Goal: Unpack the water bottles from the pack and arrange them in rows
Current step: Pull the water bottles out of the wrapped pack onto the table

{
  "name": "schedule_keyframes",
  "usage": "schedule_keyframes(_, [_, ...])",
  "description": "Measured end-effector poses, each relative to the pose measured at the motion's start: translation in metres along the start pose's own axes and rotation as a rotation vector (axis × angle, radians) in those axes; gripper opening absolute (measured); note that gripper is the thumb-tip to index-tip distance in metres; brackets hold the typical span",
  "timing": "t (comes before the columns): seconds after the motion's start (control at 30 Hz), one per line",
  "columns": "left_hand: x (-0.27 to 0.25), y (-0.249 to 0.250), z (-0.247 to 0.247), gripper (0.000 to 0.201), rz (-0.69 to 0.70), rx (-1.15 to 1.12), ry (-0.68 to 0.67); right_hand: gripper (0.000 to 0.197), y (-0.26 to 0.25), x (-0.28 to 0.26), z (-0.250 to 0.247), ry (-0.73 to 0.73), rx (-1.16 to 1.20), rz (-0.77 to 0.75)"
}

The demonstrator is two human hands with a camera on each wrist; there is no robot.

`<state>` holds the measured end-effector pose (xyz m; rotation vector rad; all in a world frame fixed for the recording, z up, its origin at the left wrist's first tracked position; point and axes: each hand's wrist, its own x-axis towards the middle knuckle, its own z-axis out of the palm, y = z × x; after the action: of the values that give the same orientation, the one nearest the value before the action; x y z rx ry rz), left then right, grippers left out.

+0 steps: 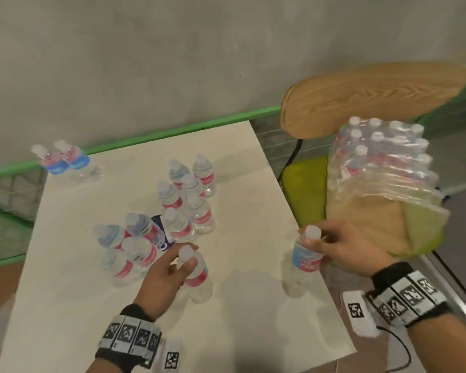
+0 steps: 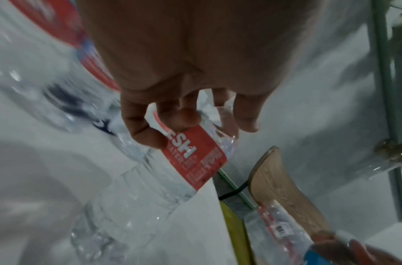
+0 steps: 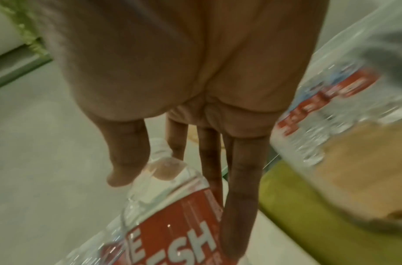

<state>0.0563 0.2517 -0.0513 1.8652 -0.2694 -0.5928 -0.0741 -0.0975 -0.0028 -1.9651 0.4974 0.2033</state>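
We are gripping one clear red-labelled plastic water bottle (image 1: 197, 275) by its neck with our left hand (image 1: 162, 278), low centre, and pinching another clear bottle (image 1: 304, 262) with our right hand (image 1: 342, 249). The shrink-wrapped bottle pack (image 1: 382, 162) is sitting on a yellow-green chair (image 1: 304, 195), right of the white table (image 1: 240, 319).

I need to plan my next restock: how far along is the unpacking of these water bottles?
Partly done. About ten clear plastic red-labelled bottles stand in a loose cluster on the white table, plus two blue-labelled ones at the far corner. In hand: the left hand and right hand each grip one bottle. Left: the shrink-wrapped pack on the chair holds many more, and the rows need straightening.
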Motion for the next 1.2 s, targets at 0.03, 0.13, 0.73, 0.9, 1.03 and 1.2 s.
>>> schedule_keyframes(0.03, [-0.008, -0.008, -0.014, 0.022, -0.009, 0.046, 0.009, 0.020, -0.007, 0.007, 0.017, -0.036, -0.039, -0.009])
schedule_keyframes(0.13, [-0.028, -0.030, -0.047, 0.023, -0.050, 0.158, 0.053, 0.023, -0.028, 0.025, 0.068, -0.122, -0.154, -0.079])
schedule_keyframes(0.73, [-0.050, -0.071, -0.105, 0.042, 0.051, 0.361, 0.375, 0.036, -0.096, 0.081, 0.247, 0.071, -0.059, -0.237])
schedule_keyframes(0.9, [-0.035, -0.072, -0.101, 0.044, 0.068, 0.376, 0.377, 0.033, -0.100, 0.088, 0.260, 0.114, -0.062, -0.238])
schedule_keyframes(1.03, [-0.027, -0.075, -0.102, 0.043, 0.091, 0.367, 0.367, 0.038, -0.098, 0.092, 0.270, 0.158, -0.047, -0.258])
schedule_keyframes(1.2, [-0.022, -0.076, -0.104, 0.044, 0.098, 0.361, 0.372, 0.040, -0.098, 0.098, 0.270, 0.161, -0.031, -0.266])
